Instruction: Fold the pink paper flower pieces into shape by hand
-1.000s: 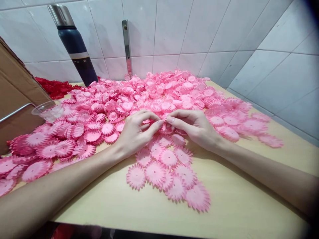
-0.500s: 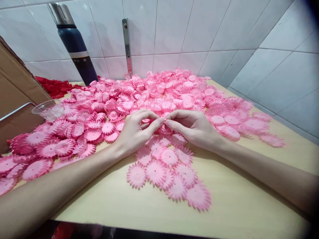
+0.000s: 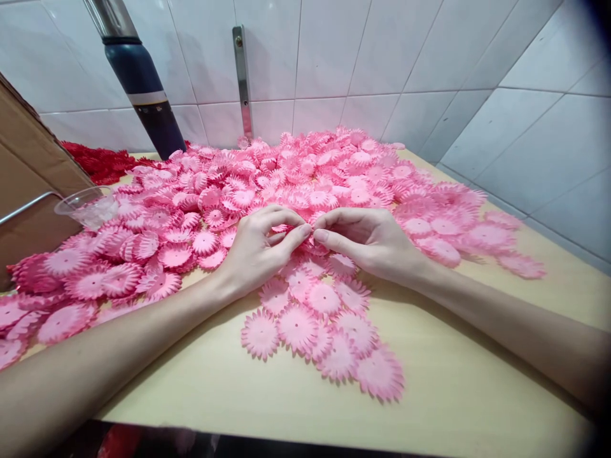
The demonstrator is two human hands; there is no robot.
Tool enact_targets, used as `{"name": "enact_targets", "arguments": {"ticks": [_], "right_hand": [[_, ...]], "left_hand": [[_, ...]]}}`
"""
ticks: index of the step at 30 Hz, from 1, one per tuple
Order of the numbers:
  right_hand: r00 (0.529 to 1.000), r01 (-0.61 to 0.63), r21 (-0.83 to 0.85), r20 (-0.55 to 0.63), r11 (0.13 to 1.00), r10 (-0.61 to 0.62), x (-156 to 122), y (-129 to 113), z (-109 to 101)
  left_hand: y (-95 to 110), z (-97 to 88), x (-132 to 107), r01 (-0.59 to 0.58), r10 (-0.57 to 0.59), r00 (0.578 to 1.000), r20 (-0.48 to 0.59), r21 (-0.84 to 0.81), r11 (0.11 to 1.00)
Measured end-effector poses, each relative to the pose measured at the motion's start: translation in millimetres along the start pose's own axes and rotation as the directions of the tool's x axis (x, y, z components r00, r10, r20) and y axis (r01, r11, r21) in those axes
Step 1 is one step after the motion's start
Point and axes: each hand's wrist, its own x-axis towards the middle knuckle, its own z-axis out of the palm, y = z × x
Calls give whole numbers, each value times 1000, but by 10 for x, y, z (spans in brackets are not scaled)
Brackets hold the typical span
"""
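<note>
My left hand (image 3: 265, 245) and my right hand (image 3: 370, 242) meet at the fingertips over the front of a big heap of pink flower-shaped petal discs (image 3: 281, 172). Each thumb is pinched against its fingers. Whatever lies between the fingertips is too small or too hidden to make out. Just below the hands, several flat pink petal discs (image 3: 298, 327) with small centre holes overlap on the pale tabletop (image 3: 191, 375).
A dark blue bottle (image 3: 143, 95) with a steel top stands at the back left, near red petal pieces (image 3: 100, 162). A clear plastic cup (image 3: 90, 207) and a cardboard box (image 3: 33, 172) are at the left. A metal strip (image 3: 242, 83) is fixed to the tiled wall (image 3: 382, 51).
The view has shifted slightly. Both hands keep their pinch at nearly the same place, with the fingertips a touch further apart. The petal discs have not visibly moved.
</note>
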Motion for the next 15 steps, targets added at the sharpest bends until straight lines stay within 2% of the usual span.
{"name": "enact_targets", "arguments": {"ticks": [15], "right_hand": [[999,32,-38,9,999,-31,7,3,-13]], "left_hand": [[12,-4,1,2,-2,1000,1,-15,1000]]}}
